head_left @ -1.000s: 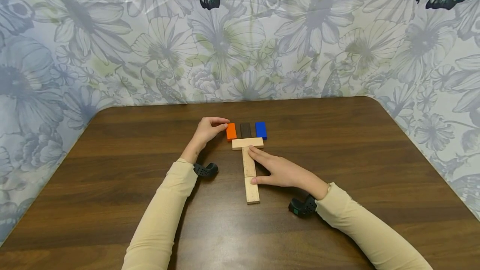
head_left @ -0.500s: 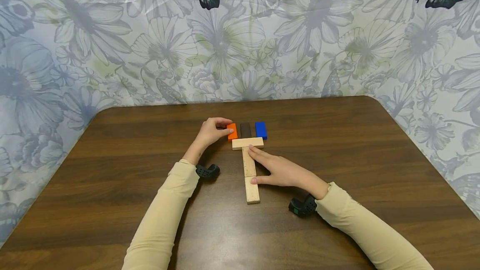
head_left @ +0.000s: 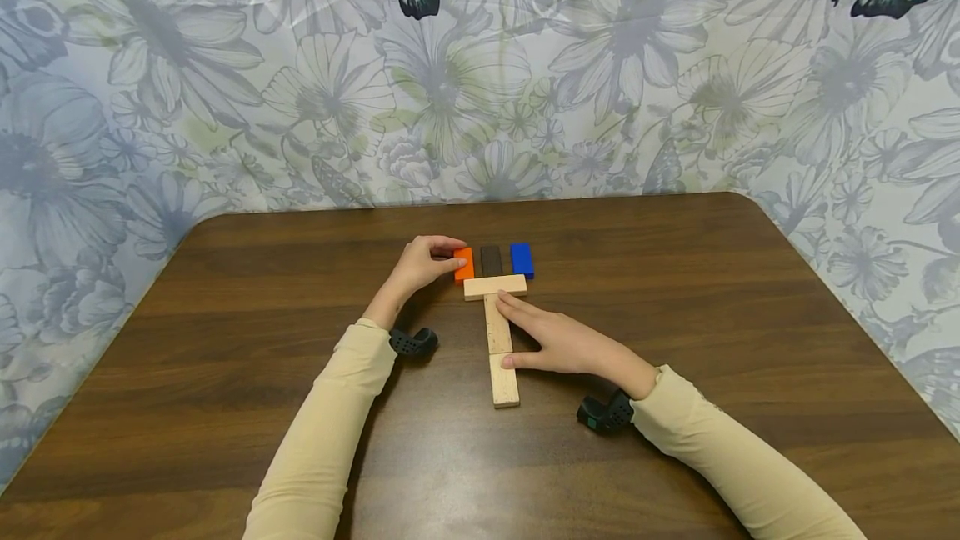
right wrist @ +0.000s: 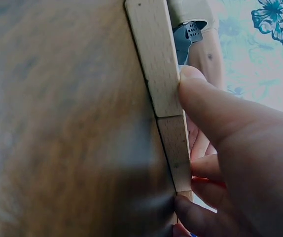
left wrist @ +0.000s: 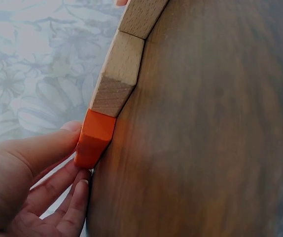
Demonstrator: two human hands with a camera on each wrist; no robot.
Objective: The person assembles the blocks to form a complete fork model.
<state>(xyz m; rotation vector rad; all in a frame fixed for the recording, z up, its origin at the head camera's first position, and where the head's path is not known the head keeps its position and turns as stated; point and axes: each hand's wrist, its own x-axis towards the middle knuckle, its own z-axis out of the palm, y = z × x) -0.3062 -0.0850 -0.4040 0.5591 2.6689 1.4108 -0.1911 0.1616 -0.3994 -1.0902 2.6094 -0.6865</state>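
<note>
My left hand point(head_left: 422, 263) pinches an orange block point(head_left: 464, 264), thumb on its top and fingers at its far end. In the left wrist view, the orange block point(left wrist: 96, 138) lies flat against the end of a plain wooden block. My right hand point(head_left: 573, 344) rests with extended fingers on two plain wooden blocks set end to end, an upper one point(head_left: 496, 328) and a lower one point(head_left: 504, 390). Its thumb point(right wrist: 195, 86) lies along one block's edge in the right wrist view. A crosswise wooden block point(head_left: 487, 287) caps the pair like a T.
Beyond the crosswise block, a dark brown block point(head_left: 491, 260) and a blue block point(head_left: 522, 260) stand in a row with the orange one, small gaps between them. The brown wooden table point(head_left: 712, 273) ends at a wall with a flower print point(head_left: 480, 107).
My left hand has shifted slightly right, and its thumb has come onto the orange block, which sits a touch further right. My right hand has stayed still.
</note>
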